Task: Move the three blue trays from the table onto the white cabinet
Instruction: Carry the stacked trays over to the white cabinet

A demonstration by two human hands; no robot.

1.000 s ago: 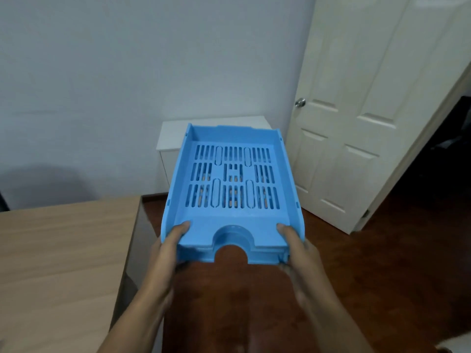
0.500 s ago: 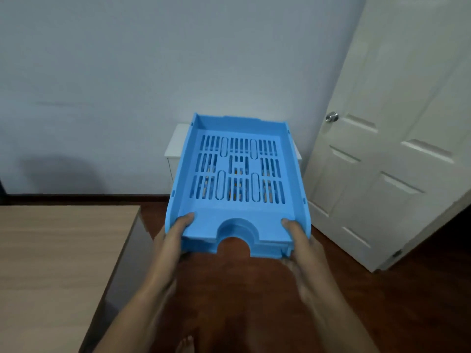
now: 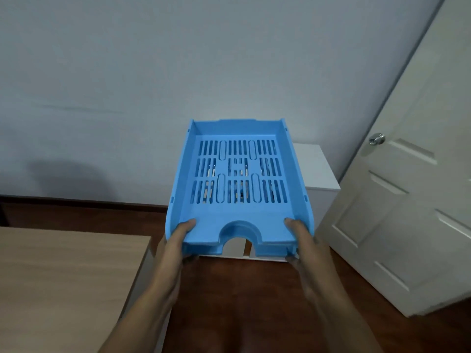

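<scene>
1. The wall fills the upper half of the frame; a white door (image 3: 397, 212) runs down the right side.
2. The tabletop (image 3: 63, 284) takes the lower left corner, with no trays on the part in view.
3. The blue tray (image 3: 239, 184) sits mid-frame, held in the air, level and long side running away from the camera, its slotted floor empty. It hides most of the white cabinet (image 3: 317, 169), which shows just right of it and below its front edge.
4. The left hand (image 3: 175, 240) and right hand (image 3: 303, 243) each clasp a near corner, thumbs on top of the front lip.
5. Judged from this, the carry step is in hand, nearly over the cabinet. How many trays are already moved cannot be told.
6. The next move calls for reaching forward, lowering the tray flat onto the cabinet top, then letting go.
</scene>
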